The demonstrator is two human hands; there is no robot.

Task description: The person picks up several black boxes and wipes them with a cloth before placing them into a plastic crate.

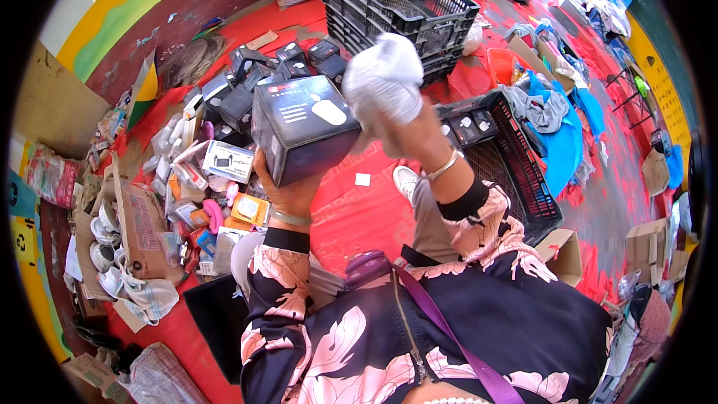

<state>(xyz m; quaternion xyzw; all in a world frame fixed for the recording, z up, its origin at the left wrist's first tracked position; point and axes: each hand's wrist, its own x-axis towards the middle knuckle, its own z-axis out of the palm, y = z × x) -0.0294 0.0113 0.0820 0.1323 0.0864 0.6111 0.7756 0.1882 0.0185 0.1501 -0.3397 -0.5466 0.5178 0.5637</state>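
Note:
My left hand [288, 193] is closed round the lower side of a black cardboard box [292, 135] and holds it up in front of me. A white mouse-shaped device is pictured on its upper face. To the right of the box my right hand [396, 131] grips a crumpled whitish-grey cloth [385, 78], smeared by motion; its fingers are mostly covered by the cloth. The cloth is close to the box's right edge, and I cannot tell whether they touch. Behind the held box, several similar black boxes [236, 107] lie in a heap.
Stacked black plastic crates [351, 19] stand at the far middle. Another black crate [542, 206] at my right holds small dark boxes. Mixed packages, including an orange box [250, 209], lie at left near an open carton [146, 236]. Red sheeting [366, 217] covers the floor.

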